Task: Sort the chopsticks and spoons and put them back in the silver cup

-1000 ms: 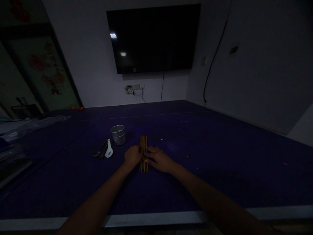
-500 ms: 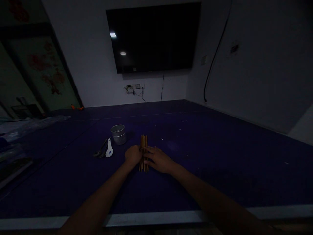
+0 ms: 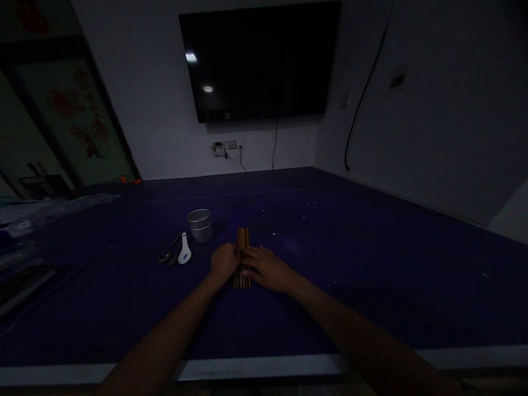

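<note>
At the far left, a flat dark thing (image 3: 25, 289) with a pale edge is lying on the purple surface (image 3: 103, 308), and behind it some crumpled clear plastic (image 3: 61, 210) is spreading. Red decorations (image 3: 88, 132) are showing on a greenish panel behind, and small orange things (image 3: 131, 180) are lying at the surface's back edge. More to the right, dark metal utensils (image 3: 167, 257) are lying close together; they are looking like spoons, but the light is too weak to be sure. Just beside them, a white spoon (image 3: 184, 254) with a blue mark is pointing its handle away from the person. Next to it, a metal cup (image 3: 201, 227) is standing upright, with its mouth facing up.

Then the left hand (image 3: 225, 261) is touching the left side of a bundle of wooden sticks (image 3: 242, 238). Its fingers are curling inward, and I cannot tell whether they are gripping the sticks. The bundle is lying flat between the two hands, its sticks running lengthwise side by side. From the right side, the right hand (image 3: 270, 269) is reaching over the sticks with its fingers extended and spread, not closing around them. A large black television (image 3: 264, 60) is hanging on the wall beyond, and farther right a black cable (image 3: 363, 99) is running down the side wall.
</note>
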